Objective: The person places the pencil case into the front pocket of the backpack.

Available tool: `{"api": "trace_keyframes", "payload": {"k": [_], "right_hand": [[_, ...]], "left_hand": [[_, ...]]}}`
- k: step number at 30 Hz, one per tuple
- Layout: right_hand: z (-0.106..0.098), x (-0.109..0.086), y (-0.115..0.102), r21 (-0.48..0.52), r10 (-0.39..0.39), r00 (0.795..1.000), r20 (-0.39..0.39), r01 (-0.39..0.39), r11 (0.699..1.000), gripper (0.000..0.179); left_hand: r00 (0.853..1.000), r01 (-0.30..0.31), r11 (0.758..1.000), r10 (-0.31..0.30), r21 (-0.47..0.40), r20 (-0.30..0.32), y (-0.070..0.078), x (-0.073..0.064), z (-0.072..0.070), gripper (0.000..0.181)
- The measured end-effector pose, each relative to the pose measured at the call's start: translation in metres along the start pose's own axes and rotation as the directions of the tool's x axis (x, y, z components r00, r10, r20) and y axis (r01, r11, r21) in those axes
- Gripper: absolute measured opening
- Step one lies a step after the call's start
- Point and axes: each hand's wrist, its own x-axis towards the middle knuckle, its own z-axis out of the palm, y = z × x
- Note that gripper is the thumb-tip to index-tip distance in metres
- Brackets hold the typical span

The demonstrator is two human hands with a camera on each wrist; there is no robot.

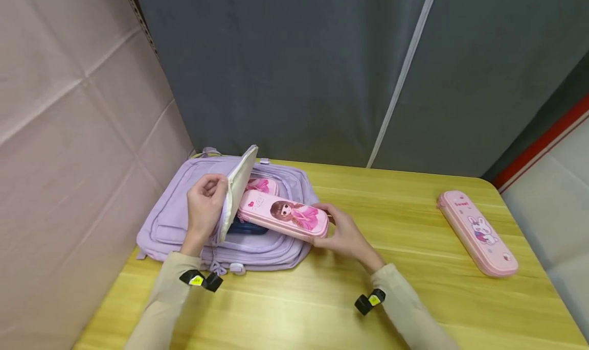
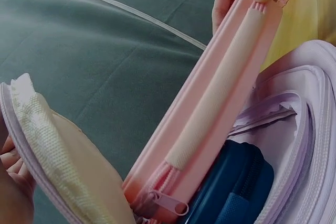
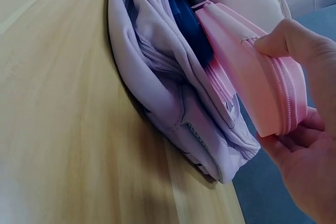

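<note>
A lilac backpack (image 1: 179, 212) lies flat on the table, its front pocket unzipped. My left hand (image 1: 206, 204) pinches the edge of the raised pocket flap (image 1: 239, 191), whose pale lining faces right. In my right hand (image 1: 342, 233) is the end of a pink pencil case (image 1: 285, 214) with a doll picture; thumb and fingers grip it from both sides. Its far end reaches into the pocket mouth, beside the flap. Inside the pocket sit a dark blue zipped case (image 2: 231, 182) and another pink case (image 1: 262, 185), partly hidden behind the held one.
A second kind of pink pencil case with a bunny picture (image 1: 478, 232) lies at the right of the wooden table (image 1: 391, 196). A pale wall (image 1: 92, 150) rises close on the left, and a dark grey curtain (image 1: 285, 74) hangs along the back edge.
</note>
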Motion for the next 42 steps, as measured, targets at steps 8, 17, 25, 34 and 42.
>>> {"api": "trace_keyframes", "payload": {"k": [8,17,25,34,42], "right_hand": [[0.001,0.014,-0.006,0.040,0.025,0.999,0.037,-0.026,0.999,0.075],[0.007,0.030,-0.015,0.024,0.019,0.996,0.083,-0.022,0.999,0.075],[0.020,0.040,-0.019,0.028,0.002,0.996,0.090,-0.004,1.000,0.076],[0.039,0.048,-0.029,-0.001,0.055,0.997,0.054,-0.055,0.998,0.080],[0.052,0.055,-0.025,0.106,0.063,0.998,-0.013,-0.061,0.993,0.089]], "left_hand": [[1.000,-0.011,1.000,0.011,0.008,0.022,0.005,0.005,0.002,0.015],[1.000,-0.006,1.000,0.006,-0.014,0.021,0.006,0.004,0.004,0.014],[1.000,-0.016,0.999,0.017,-0.034,0.015,0.006,0.001,0.004,0.010],[1.000,-0.023,0.999,0.024,-0.032,0.017,0.007,-0.001,0.005,0.010],[0.999,-0.028,0.999,0.029,-0.025,0.015,0.006,-0.002,0.005,0.012]]}}
